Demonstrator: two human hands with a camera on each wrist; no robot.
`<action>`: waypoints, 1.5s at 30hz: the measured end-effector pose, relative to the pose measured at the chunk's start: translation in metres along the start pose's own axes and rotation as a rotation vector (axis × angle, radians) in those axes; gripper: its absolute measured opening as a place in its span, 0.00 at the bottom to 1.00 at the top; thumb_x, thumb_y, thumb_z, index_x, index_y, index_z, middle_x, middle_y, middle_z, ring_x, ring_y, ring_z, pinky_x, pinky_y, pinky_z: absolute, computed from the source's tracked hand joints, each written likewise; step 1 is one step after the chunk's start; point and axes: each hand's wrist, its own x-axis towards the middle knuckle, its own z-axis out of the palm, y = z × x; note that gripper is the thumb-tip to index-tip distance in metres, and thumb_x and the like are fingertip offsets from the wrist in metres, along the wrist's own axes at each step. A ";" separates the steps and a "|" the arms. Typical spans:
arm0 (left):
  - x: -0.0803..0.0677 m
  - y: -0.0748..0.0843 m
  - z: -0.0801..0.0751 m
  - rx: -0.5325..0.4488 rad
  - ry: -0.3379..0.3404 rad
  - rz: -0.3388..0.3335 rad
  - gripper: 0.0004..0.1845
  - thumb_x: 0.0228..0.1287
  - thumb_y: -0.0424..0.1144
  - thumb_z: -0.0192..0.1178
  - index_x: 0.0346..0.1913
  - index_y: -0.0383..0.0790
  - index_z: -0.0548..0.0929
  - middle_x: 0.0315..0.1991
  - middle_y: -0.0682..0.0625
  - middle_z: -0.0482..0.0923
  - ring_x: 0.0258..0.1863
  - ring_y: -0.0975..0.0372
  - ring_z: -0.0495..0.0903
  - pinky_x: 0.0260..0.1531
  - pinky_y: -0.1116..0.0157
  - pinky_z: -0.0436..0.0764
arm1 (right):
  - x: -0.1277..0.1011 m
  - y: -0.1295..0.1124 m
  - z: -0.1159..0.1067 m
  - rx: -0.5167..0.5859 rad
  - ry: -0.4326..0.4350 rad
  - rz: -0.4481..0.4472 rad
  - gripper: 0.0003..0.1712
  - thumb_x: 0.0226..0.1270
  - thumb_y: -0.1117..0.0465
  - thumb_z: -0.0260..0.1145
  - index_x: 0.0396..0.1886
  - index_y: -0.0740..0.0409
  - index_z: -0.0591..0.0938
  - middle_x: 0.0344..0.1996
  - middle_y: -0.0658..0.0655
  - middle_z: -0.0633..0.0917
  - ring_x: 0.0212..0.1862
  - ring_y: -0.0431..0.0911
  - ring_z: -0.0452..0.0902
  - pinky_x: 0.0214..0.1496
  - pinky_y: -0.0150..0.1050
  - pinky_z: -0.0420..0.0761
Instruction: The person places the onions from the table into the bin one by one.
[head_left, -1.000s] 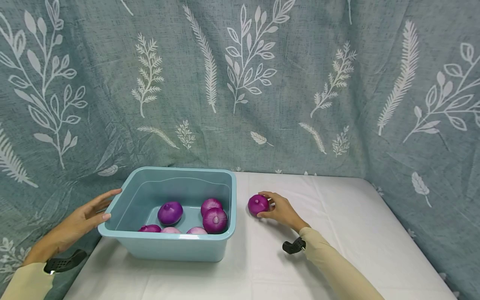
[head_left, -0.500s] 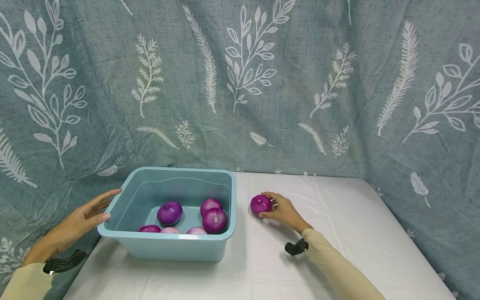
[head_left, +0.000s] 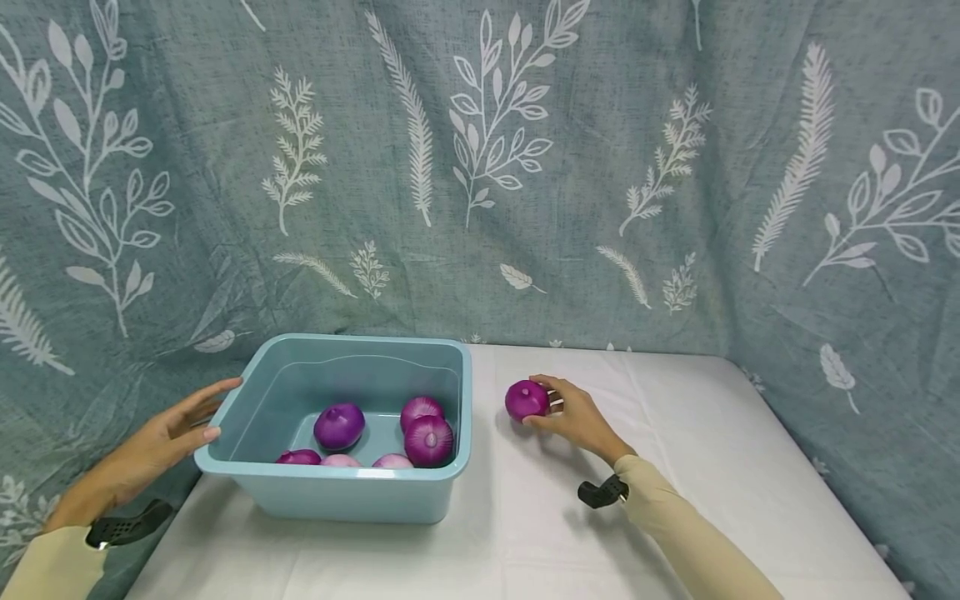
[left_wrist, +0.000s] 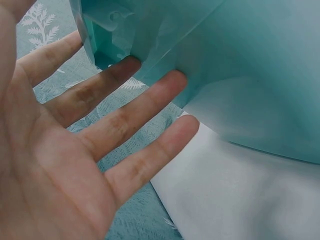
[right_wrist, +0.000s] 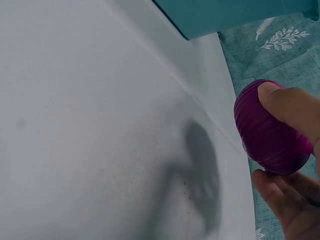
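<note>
My right hand (head_left: 573, 418) grips a purple onion (head_left: 527, 401) between thumb and fingers, to the right of a light-blue plastic tub (head_left: 337, 493). In the right wrist view the onion (right_wrist: 270, 130) shows its ribbed skin, the thumb on one side and fingertips beneath, and a shadow falls on the cloth apart from it. My left hand (head_left: 161, 439) is at the tub's left rim, fingers spread; in the left wrist view the straight fingertips (left_wrist: 176, 80) lie against the tub's outer wall (left_wrist: 240, 100). Inside the tub sit a dark purple onion (head_left: 340, 427), a reddish one (head_left: 429, 441) and several others, partly hidden by the front wall.
A white cloth (head_left: 675, 442) covers the table under the tub. Blue-green fabric with white leaf prints (head_left: 480, 208) hangs behind and along both sides. Black straps (head_left: 600, 493) sit at both wrists.
My right hand has lifted the onion and shifted it a little to the right, away from the tub. My left hand and the tub stay where they were.
</note>
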 end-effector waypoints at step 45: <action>0.001 -0.001 -0.001 -0.001 0.002 -0.018 0.35 0.85 0.39 0.47 0.85 0.60 0.45 0.82 0.34 0.36 0.75 0.26 0.39 0.56 0.19 0.54 | 0.002 -0.096 -0.014 0.031 0.086 -0.158 0.43 0.57 0.40 0.80 0.71 0.43 0.77 0.58 0.47 0.82 0.47 0.43 0.84 0.50 0.39 0.86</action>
